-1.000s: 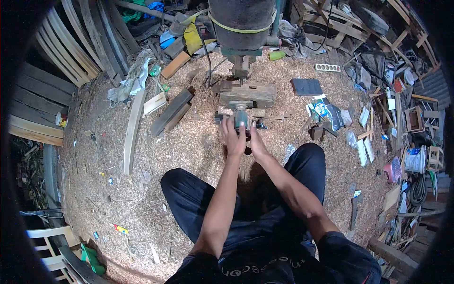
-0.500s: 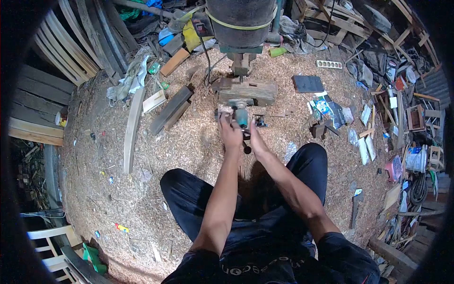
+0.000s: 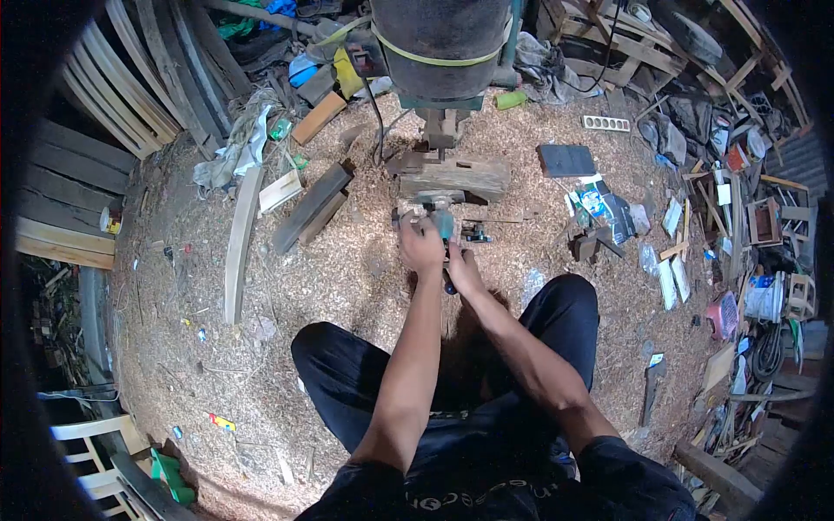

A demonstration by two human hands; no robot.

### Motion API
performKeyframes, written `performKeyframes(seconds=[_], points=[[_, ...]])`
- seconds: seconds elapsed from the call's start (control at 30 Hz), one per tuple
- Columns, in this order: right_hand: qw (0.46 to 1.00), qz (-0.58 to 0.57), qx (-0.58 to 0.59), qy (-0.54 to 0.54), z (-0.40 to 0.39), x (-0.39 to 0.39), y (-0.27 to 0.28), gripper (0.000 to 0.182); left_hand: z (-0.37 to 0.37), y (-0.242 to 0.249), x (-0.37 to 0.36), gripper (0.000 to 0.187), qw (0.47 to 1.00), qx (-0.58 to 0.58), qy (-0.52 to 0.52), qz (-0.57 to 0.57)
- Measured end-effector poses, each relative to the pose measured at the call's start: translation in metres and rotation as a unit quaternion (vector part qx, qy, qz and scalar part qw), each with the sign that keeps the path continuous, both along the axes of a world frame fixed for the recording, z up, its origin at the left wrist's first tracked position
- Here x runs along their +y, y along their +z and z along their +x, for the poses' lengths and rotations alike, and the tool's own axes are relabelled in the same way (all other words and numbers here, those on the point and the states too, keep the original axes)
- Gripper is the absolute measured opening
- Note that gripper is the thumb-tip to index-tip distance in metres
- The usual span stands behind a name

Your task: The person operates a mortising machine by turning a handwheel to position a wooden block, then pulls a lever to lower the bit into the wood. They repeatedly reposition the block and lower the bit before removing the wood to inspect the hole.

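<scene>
A green machine part (image 3: 445,224) with dark handles stands low in front of a wooden block (image 3: 456,174), below a large dark cylinder (image 3: 439,54) with a yellow band. My left hand (image 3: 420,245) is closed at the left side of the green part, on something dark that its fingers mostly hide. Lower and to the right, my right hand (image 3: 465,271) has its fingers wrapped round a dark handle (image 3: 449,285). Just right of the green part lies a small dark metal piece (image 3: 474,232).
Wood shavings cover the ground (image 3: 347,278). Dark wooden pieces (image 3: 314,208) and a long curved slat (image 3: 244,246) lie to the left. A black block (image 3: 566,160) and a power strip (image 3: 605,123) are at the right. Timber leans at both sides.
My right hand has moved down slightly from the green part's right side and closed on the dark handle. My left hand has stayed at nearly the same place.
</scene>
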State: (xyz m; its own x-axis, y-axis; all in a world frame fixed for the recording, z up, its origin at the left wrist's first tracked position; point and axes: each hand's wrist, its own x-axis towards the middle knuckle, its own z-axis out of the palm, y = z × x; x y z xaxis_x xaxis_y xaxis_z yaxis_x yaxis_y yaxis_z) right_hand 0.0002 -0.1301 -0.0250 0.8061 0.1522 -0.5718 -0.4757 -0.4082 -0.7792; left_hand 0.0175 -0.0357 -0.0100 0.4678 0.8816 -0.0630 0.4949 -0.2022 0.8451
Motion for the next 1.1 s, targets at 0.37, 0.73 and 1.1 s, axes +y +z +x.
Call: performKeyframes(seconds=[0.37,0.73,1.1], points=[[0.996,0.053,-0.048,0.044,0.031,-0.021,0.052,0.096,-0.01,-0.039,0.042,0.027,0.99,-0.126,-0.054,-0.019],[0.989,0.091,-0.011,-0.113,0.019,0.023,0.028,0.086,-0.002,0.005,0.037,0.033,0.955,-0.132,0.032,-0.263],[0.971,0.117,-0.188,-0.092,0.018,0.025,0.008,0.065,-0.006,-0.026,0.048,0.017,0.985,-0.165,-0.057,0.01]])
